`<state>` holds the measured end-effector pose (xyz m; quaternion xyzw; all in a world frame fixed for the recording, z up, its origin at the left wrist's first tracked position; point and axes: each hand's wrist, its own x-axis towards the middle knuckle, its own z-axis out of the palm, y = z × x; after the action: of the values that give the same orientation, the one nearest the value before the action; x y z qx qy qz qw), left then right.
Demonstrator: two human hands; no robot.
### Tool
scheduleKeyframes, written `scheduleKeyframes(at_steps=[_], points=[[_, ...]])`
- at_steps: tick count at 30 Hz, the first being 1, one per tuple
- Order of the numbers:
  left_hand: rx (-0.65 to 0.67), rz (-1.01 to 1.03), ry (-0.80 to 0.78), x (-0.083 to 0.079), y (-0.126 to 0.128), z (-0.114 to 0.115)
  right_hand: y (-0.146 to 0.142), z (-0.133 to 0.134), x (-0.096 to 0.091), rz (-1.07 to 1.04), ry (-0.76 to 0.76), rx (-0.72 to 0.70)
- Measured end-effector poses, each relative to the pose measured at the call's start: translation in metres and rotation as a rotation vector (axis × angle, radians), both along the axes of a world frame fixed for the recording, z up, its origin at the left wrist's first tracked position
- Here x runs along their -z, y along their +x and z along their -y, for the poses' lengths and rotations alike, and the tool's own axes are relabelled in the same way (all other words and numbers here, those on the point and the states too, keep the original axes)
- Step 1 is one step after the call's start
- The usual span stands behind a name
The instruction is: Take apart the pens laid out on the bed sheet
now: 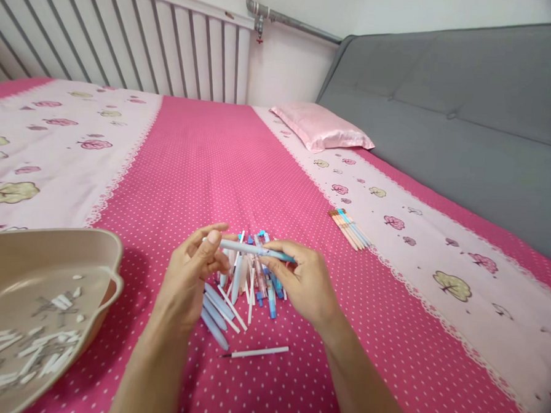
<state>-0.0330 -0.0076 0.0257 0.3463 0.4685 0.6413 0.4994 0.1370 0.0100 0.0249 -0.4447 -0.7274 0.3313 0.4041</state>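
Observation:
A pen point(245, 248) with a pale barrel and a blue end is held level above a pile of pen parts. My right hand point(306, 282) pinches the blue end between thumb and fingers. At the pale end, the thumb and bent fingers of my left hand point(186, 273) close around the tip; the exact contact is partly hidden. Beneath both hands lie pale blue pen barrels point(215, 319), white refills point(251, 288) and blue-ended clear parts point(271, 299). Nearer to me, a single refill point(258, 352) with a dark tip rests on the bedspread.
A beige basin point(112, 241) at left holds many small white and grey pieces. To the right lies a row of assembled-looking pens point(350, 229), peach and blue. Farther off are a pink pillow point(323, 126), a grey headboard point(447, 98) and a white radiator point(127, 32). A pink dotted bedspread point(204, 147) covers the bed.

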Motion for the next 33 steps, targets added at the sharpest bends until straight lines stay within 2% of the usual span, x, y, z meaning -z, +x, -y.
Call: scheduleKeyframes(at_steps=[3, 6, 16, 21, 28, 33], points=[[0.135, 0.114, 0.017, -0.004, 0.001, 0.001, 0.001, -0.001, 0.000, -0.025, -0.021, -0.004], [0.121, 0.125, 0.022, -0.005, 0.004, 0.001, 0.000, -0.002, 0.001, -0.032, -0.025, 0.008], [-0.207, -0.122, -0.037, 0.003, 0.008, -0.003, -0.001, 0.000, -0.001, 0.011, 0.052, 0.091], [-0.272, -0.245, -0.078, 0.004, 0.008, -0.004, -0.002, 0.001, 0.001, 0.029, 0.140, 0.126], [-0.337, -0.169, -0.083, -0.001, 0.002, -0.004, 0.002, -0.002, 0.001, 0.048, 0.237, 0.213], [-0.503, -0.193, -0.021, 0.000, -0.004, -0.002, 0.012, -0.008, 0.002, 0.207, 0.212, 0.267]])
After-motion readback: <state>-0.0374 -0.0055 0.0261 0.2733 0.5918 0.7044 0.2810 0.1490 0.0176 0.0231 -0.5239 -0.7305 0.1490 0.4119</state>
